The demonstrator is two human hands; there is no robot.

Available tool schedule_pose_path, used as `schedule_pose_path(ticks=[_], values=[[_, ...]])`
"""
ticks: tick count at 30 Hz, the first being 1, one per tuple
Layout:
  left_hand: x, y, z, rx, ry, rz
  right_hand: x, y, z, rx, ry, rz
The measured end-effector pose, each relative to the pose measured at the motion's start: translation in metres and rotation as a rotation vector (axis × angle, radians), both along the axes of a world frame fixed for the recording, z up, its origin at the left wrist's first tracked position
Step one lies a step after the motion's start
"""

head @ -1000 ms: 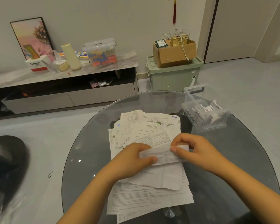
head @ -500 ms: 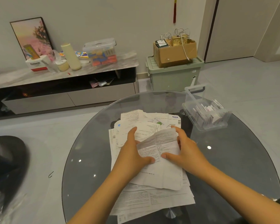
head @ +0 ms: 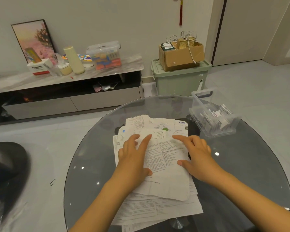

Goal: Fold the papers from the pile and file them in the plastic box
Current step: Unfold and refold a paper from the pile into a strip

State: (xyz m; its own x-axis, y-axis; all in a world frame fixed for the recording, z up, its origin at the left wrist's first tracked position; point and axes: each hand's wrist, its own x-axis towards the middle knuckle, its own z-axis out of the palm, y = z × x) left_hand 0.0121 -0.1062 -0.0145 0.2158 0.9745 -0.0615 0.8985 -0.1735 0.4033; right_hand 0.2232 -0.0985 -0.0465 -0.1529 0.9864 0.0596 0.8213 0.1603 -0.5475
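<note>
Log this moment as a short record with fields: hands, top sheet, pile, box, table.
left hand: open, fingers flat on the top sheet
right hand: open, fingers spread, pressing the same sheet
top sheet: printed, creased, lying flat on the pile
pile: loose papers, mid-table
box: clear plastic, far right of the pile, folded papers inside, lid off
table: round, glass

white papers (head: 164,158) with black print, clear plastic box (head: 213,118), smoky grey glass table (head: 241,164), pale green bin (head: 181,79)
</note>
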Motion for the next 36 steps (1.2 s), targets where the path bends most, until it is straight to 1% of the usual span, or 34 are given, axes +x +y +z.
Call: schedule_pose_path(ticks=[3, 7, 10, 13, 17, 20, 26, 29, 31, 36], values=[[0.002, -0.003, -0.003, 0.022, 0.102, -0.171, 0.000, -0.003, -0.006, 0.137, -0.083, 0.119], [0.003, -0.001, -0.005, 0.049, 0.170, -0.258, 0.002, -0.004, -0.010, 0.107, -0.047, 0.227], [0.003, 0.000, -0.002, 0.068, 0.121, -0.271, 0.003, -0.002, -0.012, 0.134, -0.059, 0.260], [0.003, 0.002, -0.001, 0.101, 0.018, -0.273, 0.004, 0.003, -0.011, 0.193, -0.032, 0.266], [0.001, 0.001, 0.005, 0.148, -0.084, -0.198, 0.006, 0.006, -0.006, 0.257, 0.056, 0.180], [0.002, 0.002, 0.006, 0.129, -0.183, -0.142, 0.003, 0.001, 0.001, 0.205, 0.091, 0.157], [0.003, 0.006, -0.002, 0.097, -0.160, -0.114, -0.003, -0.008, 0.001, 0.028, 0.172, 0.114], [0.004, 0.011, -0.009, 0.061, -0.122, -0.120, -0.005, -0.008, 0.002, 0.009, 0.126, 0.116], [0.003, 0.014, -0.013, 0.019, -0.090, -0.113, -0.005, -0.006, 0.003, -0.014, 0.071, 0.156], [0.000, 0.020, -0.017, -0.043, -0.097, -0.077, 0.002, -0.001, 0.006, -0.140, -0.005, 0.207]])
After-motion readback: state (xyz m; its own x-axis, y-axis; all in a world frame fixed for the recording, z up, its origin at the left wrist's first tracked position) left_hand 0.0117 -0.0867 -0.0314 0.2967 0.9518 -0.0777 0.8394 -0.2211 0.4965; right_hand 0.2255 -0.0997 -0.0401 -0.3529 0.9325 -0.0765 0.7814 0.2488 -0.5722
